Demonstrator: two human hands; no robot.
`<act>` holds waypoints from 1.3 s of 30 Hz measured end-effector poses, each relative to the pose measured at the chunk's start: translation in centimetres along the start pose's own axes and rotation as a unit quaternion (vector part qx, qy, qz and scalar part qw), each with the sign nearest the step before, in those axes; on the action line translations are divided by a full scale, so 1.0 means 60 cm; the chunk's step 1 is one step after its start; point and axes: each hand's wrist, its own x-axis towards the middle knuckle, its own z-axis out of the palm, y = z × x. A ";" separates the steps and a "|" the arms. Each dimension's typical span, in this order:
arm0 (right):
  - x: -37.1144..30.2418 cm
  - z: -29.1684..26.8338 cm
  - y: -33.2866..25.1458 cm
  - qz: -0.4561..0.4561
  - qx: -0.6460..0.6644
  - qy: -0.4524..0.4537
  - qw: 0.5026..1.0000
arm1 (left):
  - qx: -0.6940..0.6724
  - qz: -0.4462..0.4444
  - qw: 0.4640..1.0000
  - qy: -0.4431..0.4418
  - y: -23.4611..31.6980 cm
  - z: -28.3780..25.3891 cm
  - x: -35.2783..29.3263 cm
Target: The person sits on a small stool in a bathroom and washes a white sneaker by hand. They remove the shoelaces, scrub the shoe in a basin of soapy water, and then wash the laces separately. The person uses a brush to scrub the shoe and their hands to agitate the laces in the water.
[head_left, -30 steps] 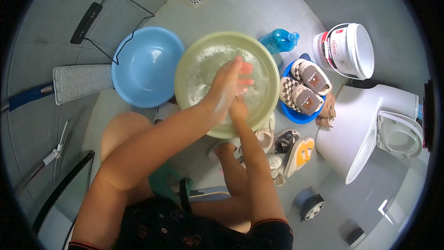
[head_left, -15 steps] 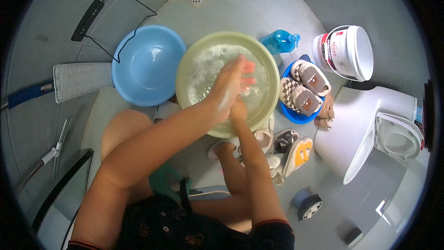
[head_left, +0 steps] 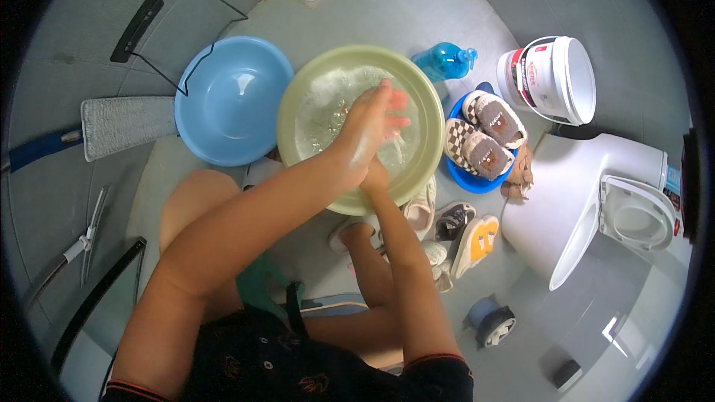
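A pale green basin (head_left: 436, 141) holds soapy water (head_left: 320, 115) with white foam. Over it, my wet left hand (head_left: 366, 125) is held with fingers stretched out and nothing visible in it. My right hand (head_left: 377, 174) is at the basin's near side, against the underside of my left wrist. My left hand hides most of it, so its fingers do not show clearly.
Left of the basin stands a light blue basin (head_left: 234, 104), beside a flat mop (head_left: 126, 123). To the right are a blue pump bottle (head_left: 445, 62), slippers (head_left: 491, 138) in a blue tub, a white bucket (head_left: 555, 78) and a toilet (head_left: 581, 186). Several shoes (head_left: 450, 222) lie nearer.
The whole view has shifted slightly, so everything sits a little further left and up. Foam in the basin has drifted. Both hands keep nearly the same pose.
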 end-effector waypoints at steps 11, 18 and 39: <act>0.002 -0.087 -0.083 0.146 0.481 -0.227 0.834 | -0.035 0.014 0.999 0.015 0.026 -0.014 0.008; 0.095 -0.261 -0.086 0.072 0.596 -0.068 0.797 | -0.034 0.024 0.999 0.005 0.026 -0.023 0.004; 0.033 -0.018 -0.012 0.212 0.062 -0.013 0.975 | -0.036 0.033 0.999 0.003 0.031 -0.028 0.004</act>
